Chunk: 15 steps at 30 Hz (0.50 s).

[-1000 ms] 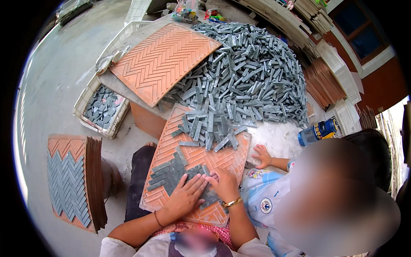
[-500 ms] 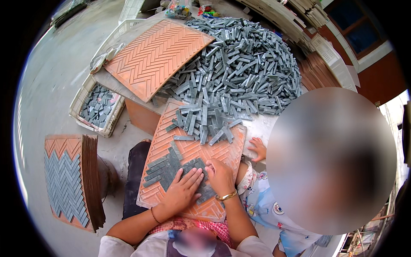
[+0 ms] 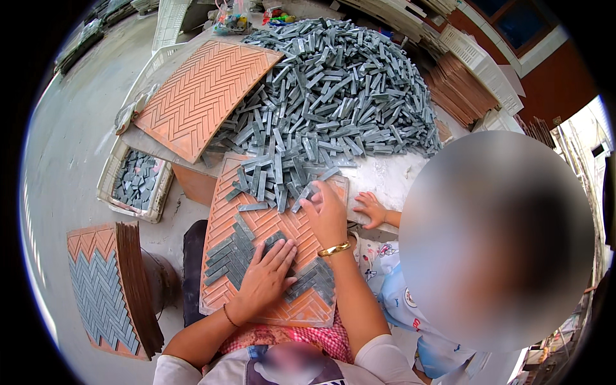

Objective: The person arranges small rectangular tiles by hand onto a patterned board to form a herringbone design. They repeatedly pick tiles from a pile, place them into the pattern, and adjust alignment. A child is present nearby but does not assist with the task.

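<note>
While the left hand [image 3: 269, 273] is laid flat, its fingers extended and almost together, over dark grey laid strips [image 3: 224, 258] set in herringbone order, the right hand [image 3: 327, 217] is placed ahead of it and to its right, its thumb and fingers narrowed at a loose strip [image 3: 300, 202]. Whether that strip is pinched or only touched cannot be told; nothing is seen grasped by the left hand, though its palm is hidden. Both hands are located over an orange grooved tray [image 3: 221, 215], by which the laid strips are carried to either side of the left hand. Beyond the right hand, a large heap of strips [image 3: 346, 96] is noted, spilling onto the tray's far end. To the right of the right hand, a second person's hand [image 3: 370, 210] is rested on a pale surface. Each strip is judged light, stiff and stone-like, liable to be chipped at the corners and made slightly slippery by dust; it is best taken by its long sides, near the middle. The tray is judged rigid but thin, heavier where loaded, and best supported level by both side edges.
</note>
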Motion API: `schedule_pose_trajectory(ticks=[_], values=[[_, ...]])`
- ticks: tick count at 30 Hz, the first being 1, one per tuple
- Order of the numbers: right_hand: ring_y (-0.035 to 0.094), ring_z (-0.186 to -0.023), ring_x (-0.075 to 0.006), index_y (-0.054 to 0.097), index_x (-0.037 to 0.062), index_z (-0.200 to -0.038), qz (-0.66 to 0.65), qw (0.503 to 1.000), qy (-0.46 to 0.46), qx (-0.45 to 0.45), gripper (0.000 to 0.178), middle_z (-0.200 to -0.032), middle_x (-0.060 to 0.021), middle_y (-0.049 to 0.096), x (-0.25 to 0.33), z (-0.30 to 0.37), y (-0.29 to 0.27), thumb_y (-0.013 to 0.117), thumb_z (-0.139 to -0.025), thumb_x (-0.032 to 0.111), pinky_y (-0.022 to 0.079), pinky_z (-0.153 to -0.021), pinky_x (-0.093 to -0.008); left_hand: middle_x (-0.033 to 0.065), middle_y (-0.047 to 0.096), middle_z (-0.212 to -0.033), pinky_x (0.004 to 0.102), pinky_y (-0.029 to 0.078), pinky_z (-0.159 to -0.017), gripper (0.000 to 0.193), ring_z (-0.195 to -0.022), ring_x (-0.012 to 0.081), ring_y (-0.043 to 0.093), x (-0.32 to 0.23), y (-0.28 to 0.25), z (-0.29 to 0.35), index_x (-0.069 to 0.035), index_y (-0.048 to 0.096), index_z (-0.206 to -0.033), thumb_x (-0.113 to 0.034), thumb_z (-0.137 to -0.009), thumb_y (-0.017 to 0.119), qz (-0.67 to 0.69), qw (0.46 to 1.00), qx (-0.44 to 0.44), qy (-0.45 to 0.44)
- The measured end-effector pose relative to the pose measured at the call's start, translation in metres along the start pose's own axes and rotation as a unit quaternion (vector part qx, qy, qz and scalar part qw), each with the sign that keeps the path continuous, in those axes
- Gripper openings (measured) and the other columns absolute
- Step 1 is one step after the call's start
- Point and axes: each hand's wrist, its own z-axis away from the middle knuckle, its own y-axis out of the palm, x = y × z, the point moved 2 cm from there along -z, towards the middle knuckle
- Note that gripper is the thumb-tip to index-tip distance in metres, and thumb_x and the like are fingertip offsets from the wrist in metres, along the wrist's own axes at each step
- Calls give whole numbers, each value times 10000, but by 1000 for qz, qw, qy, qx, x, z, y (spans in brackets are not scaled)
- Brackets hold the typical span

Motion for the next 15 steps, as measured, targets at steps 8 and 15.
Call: schedule_pose_trajectory(ticks=[8, 15], values=[[587, -584, -104, 610, -3, -854, -214, 968, 119, 47, 116, -720, -60, 627, -20, 20, -18, 677, -792, 68, 473, -535, -240, 68, 365, -1446, 484, 180, -1111, 683, -1337, 216, 333, 0, 1, 4, -45, 379, -1380, -366, -816, 594, -17, 1000, -4, -4], [607, -639, -87, 623, -23, -923, -318, 902, 237, 170, 98, -786, -50, 635, -39, 82, -40, 625, -838, 27, 489, -553, -199, 66, 369, -1444, 490, 179, -1109, 687, -1339, 211, 330, -3, 0, 3, -45, 402, -1366, -358, -793, 617, -21, 1000, 8, -18]])
